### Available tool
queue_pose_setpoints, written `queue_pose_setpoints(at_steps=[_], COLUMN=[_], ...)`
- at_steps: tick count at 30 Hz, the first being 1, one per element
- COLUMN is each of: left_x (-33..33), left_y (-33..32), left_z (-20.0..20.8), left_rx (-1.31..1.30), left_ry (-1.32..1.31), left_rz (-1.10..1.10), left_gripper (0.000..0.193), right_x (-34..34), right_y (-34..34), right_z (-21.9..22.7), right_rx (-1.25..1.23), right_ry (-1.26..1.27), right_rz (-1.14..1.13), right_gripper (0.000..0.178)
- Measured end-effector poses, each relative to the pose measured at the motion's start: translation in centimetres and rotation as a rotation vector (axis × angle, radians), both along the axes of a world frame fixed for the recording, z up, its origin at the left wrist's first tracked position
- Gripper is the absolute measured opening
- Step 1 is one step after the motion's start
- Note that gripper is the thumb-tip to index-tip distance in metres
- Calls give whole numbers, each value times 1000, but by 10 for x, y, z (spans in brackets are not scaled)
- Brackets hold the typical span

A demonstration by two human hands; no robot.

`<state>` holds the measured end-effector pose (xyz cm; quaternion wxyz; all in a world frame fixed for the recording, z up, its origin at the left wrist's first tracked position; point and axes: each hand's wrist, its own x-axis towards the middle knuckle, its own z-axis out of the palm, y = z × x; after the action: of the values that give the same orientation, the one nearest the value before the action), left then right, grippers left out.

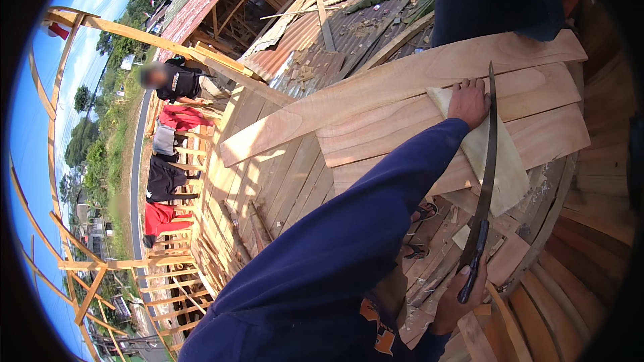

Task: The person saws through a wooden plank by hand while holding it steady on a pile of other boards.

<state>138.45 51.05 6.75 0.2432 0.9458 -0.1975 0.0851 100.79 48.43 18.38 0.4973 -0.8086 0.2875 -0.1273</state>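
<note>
My left hand (469,102) presses a pale, thin offcut of board (506,177) down onto wide wooden planks, its fingers curled. In my right hand (463,295) is the dark handle of a handsaw (488,161). The long, dark blade runs away from me across the pale board and passes just right of my left hand. Whether its teeth touch the wood cannot be made out. Beneath lie several light brown planks (382,127) side by side, and a longer plank (295,127) slants along their far side.
Dark blue cloth (496,0) hangs over the planks' far end. Sandalled feet (422,212) show below my arm among wood scraps. Curved hull-like planking (570,281) rises at right. A co-worker (184,80) stands beyond timber framing hung with clothes (168,177). Sticks (235,231) lie on the deck.
</note>
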Motion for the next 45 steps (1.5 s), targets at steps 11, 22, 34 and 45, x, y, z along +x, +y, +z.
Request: queue_pose_setpoints(at_steps=[11,22,34,45], left_x=[8,8,9,8], left_y=[-6,-10,-3,-6], left_z=[-7,-6,-4,-3], left_rx=[-18,83,98,90], left_ry=[12,66,66,76], left_rz=[-23,-32,-32,-39], left_gripper=[28,30,28,24], right_x=[53,69,56,34], right_y=[1,-20,-15,-16], right_z=[10,-1,4,-2], right_rx=[20,41,85,-28], right_ry=[-138,-254,-207,-268], right_rz=[15,27,51,38], right_gripper=[43,49,49,48])
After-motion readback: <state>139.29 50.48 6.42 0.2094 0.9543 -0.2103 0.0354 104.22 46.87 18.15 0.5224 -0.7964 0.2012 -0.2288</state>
